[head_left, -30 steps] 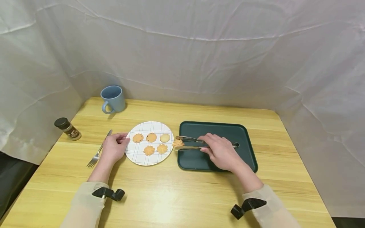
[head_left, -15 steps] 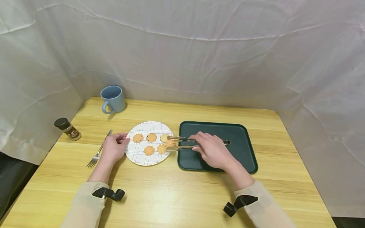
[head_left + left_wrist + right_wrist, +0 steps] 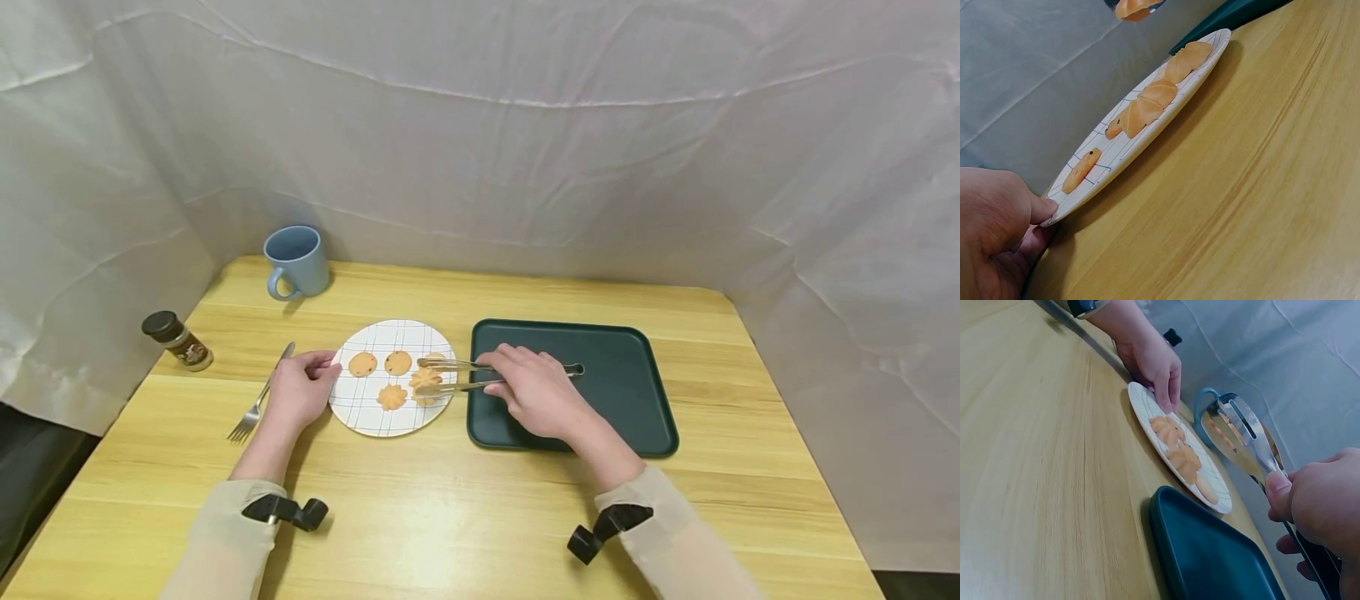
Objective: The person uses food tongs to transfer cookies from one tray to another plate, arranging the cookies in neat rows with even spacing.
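My left hand pinches the left rim of a round white plate with a checked line pattern; in the left wrist view the thumb lies on top of the rim. Round cookies and flower-shaped cookies lie on the plate, among them a flower-shaped cookie at the front. In my right hand I grip metal tongs that reach left across the tray. Between the tong ends is another flower-shaped cookie, above the plate's right side. It partly hides the cookies below it.
A dark green tray sits right of the plate, beneath my right hand. Behind and left stands a blue mug. A dark-capped jar and a fork are at the left. Pale cloth hangs behind the wooden table.
My right hand has moved left, carrying the cookie in the tongs from the gap between tray and plate to over the plate's right side. My left hand stays put.
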The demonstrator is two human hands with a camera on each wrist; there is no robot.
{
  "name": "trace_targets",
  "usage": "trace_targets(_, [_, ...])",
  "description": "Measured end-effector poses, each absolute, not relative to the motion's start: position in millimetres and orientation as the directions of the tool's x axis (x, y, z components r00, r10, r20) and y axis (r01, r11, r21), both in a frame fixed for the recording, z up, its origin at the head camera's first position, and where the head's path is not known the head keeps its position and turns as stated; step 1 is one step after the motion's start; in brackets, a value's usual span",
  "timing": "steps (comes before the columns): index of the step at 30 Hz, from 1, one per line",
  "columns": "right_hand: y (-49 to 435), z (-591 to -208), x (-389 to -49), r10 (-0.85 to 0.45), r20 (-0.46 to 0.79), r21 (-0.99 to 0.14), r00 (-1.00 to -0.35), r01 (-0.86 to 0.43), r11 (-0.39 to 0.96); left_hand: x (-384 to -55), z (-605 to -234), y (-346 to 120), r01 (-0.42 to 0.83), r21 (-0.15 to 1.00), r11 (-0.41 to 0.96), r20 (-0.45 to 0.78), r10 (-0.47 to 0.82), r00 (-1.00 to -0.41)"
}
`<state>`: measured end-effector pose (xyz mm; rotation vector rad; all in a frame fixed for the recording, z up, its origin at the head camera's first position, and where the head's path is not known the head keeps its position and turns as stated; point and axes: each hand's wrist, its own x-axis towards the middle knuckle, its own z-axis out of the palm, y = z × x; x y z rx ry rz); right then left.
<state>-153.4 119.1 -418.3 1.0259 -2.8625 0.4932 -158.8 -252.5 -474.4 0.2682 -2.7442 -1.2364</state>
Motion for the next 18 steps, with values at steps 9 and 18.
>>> trace_targets(9, [101.6, -421.4, -158.9, -0.623, 0.139, -0.267, -0.770, -0.635, 0.725, -157.9, -473.4, -252.7, -0.120, 0.757, 0.643, 0.029, -0.215, -0.976])
trace_targets(18, [80.5, -423.6, -162.3, -0.648, 0.131, -0.237, -0.751, -0.658, 0.715, -159.1, -475.3, -252.0, -0.125, 0.752, 0.647, 0.022, -0.215, -0.976])
